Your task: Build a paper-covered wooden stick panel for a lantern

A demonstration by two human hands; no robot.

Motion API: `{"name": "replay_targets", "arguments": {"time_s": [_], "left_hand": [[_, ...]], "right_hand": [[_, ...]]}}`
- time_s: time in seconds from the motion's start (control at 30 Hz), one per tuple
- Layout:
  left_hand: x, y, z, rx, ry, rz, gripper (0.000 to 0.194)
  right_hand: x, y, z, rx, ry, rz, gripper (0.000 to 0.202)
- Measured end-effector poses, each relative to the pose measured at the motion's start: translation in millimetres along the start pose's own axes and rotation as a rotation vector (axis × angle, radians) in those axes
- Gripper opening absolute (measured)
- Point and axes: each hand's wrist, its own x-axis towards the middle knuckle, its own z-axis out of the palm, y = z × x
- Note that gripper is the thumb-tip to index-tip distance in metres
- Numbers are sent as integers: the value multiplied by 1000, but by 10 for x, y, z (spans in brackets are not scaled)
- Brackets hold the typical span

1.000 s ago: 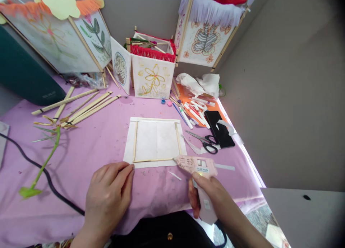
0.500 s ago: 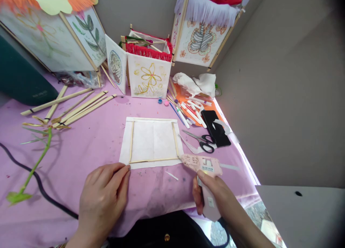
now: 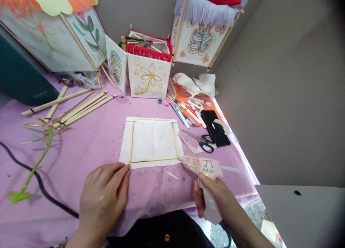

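A white sheet of thin cloth or paper [image 3: 142, 138] lies flat with a rectangular frame of thin wooden sticks [image 3: 153, 159] on it. My left hand [image 3: 104, 194] is closed, thumb and fingertips pinched at the sheet's near left corner. In my right hand [image 3: 215, 192] is a pale pink glue gun [image 3: 199, 165], fingers wrapped round its handle. Its nozzle points left, at the near right corner of the frame. A white glue stick [image 3: 229, 168] juts from the gun's back. Close by, a thin white scrap [image 3: 171, 175] lies on the pink tablecloth [image 3: 151, 190].
Black-handled scissors [image 3: 202, 140], a black phone [image 3: 217, 127] and several markers [image 3: 191, 113] lie to the right. Bundled wooden sticks [image 3: 83, 106] and a green-stemmed flower [image 3: 36, 162] are at the left. Decorated paper lanterns [image 3: 149, 75] stand behind. A black cable [image 3: 40, 185] crosses the left side.
The glue gun and my right hand have shifted very slightly down and to the right. My left hand and the sheet have stayed where they were.
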Motion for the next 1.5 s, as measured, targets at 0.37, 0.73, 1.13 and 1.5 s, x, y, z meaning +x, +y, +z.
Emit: {"name": "replay_targets", "arguments": {"time_s": [0.37,0.73,1.13,1.5], "left_hand": [[154,408,-309,-419,-32,-146,14],[421,185,-541,-612,-263,-519,21],[480,-879,-636,429,-443,-592,49],[252,-32,-263,-166,-174,58,10]], "right_hand": [[49,-111,301,160,-45,-353,41],[340,-477,968,-346,-203,-746,41],[610,-148,392,-951,228,-1278,10],[679,23,31,-1021,357,-1298,6]]}}
